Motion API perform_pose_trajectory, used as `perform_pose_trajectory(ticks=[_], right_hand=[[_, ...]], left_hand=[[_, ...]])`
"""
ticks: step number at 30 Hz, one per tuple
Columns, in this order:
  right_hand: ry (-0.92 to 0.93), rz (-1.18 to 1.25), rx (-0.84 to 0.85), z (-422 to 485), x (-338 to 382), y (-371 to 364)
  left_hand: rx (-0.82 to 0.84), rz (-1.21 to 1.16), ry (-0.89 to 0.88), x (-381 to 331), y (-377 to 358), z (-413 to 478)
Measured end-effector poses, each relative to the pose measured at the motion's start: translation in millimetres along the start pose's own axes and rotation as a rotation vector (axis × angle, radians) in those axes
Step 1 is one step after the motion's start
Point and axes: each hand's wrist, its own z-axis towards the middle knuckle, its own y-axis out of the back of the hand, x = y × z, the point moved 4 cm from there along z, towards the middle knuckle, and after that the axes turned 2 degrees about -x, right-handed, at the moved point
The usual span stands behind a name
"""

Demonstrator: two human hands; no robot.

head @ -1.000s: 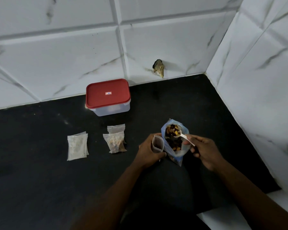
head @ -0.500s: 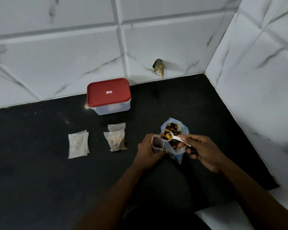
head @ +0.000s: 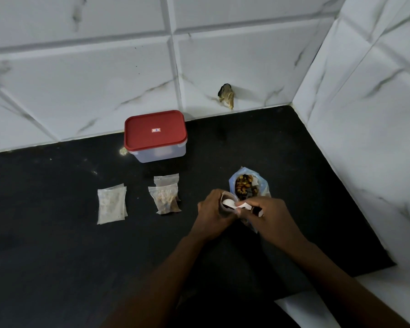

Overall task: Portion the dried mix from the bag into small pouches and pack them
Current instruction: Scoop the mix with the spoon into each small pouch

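Countertop point(head: 57, 256), black, is seen from the head view, set into a corner of white marbled wall tiles point(head: 81, 79). Small pouch point(head: 223, 197) is gripped upright in the curled fingers of the left hand point(head: 212, 210), its open mouth showing just above them. Spoon point(head: 231, 203), white, is pinched by its handle between thumb and fingertips of the right hand point(head: 276, 220); its bowl is placed at the mouth of the small pouch, and the two hands are held close together. Bag point(head: 247, 185) of dried mix is stood open just behind both hands, with nuts and dark pieces visible inside and its lower part hidden by the right hand. Two filled pouches point(head: 165, 200) are laid overlapping to the left of the hands, and pale pouches point(head: 111, 205) are stacked further left. Container point(head: 159, 153) with a red lid point(head: 155, 131) is placed against the back wall.
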Motion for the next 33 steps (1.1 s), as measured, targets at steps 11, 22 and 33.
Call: perform_pose_trajectory(ticks=[11, 22, 33], right_hand=[[0.158, -0.220, -0.088, -14.3, -8.9, -2.8], [-0.089, 0.280, -0.122, -12.5, -15.9, 5.7], [0.166, -0.304, -0.161, -18.4, -8.2, 2.0]], left_hand=[[0.001, -0.013, -0.026, 3.7, 1.2, -2.0], [0.069, -0.029, 0.020, 7.5, -1.0, 1.0], [0.004, -0.034, -0.012, 0.6, -0.2, -1.1]])
